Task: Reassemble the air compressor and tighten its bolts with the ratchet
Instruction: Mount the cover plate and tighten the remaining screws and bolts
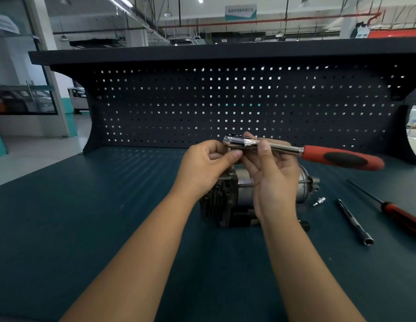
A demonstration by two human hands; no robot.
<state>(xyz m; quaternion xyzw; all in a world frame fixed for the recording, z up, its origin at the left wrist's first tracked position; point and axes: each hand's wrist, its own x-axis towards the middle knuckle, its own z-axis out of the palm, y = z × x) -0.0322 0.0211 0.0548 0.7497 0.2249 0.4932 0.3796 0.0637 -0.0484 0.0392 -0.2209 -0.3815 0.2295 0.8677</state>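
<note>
- The head view looks forward and down from the person's own eye height onto the green workbench.
- It squarely faces the dark pegboard at the back of the bench, with the workshop ceiling showing above it.
- The lens sits close. The left hand and right hand, raised around the ratchet, fill mid-frame, and the forearms run out at the bottom edge.
- Wide-angle distortion curves the top shelf and the bench edges.

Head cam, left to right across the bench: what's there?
left hand → right hand → small silver fitting → dark socket rod → red-handled screwdriver. The ratchet and compressor overlap the hands; omitted.
</note>
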